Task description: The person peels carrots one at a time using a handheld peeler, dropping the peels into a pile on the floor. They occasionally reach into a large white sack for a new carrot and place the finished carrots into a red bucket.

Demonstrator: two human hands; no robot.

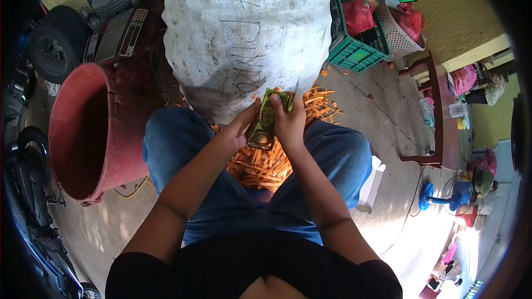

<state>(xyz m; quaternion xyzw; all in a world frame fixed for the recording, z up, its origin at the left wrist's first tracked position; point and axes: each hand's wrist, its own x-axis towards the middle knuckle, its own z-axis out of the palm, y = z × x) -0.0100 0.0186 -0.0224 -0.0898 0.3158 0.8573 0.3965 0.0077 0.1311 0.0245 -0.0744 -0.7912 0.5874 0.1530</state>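
Both hands come together over my lap. In my left hand (pixel 242 124) is the side of a green oblong thing (pixel 265 116) with dark markings and a rounded, brownish lower end; its exact kind I cannot tell. My right hand (pixel 289 120) grips it from the other side, thumb pressed on its upper face. A thin, grey, pointed shape (pixel 297 86) shows just above the right fingers. Beneath the hands, between my knees, lies a heap of thin orange strips (pixel 260 167). More orange strips (pixel 322 105) spread past my right hand beside the sack.
A big white woven sack (pixel 249 33) with handwriting stands right in front. At left are a red tub (pixel 105 133) and a tyre (pixel 54 47). Right of the sack stand a green crate (pixel 354 55) and a white basket (pixel 396 36). Farther right are a wooden bench (pixel 440 116) and a blue fan (pixel 443 196).
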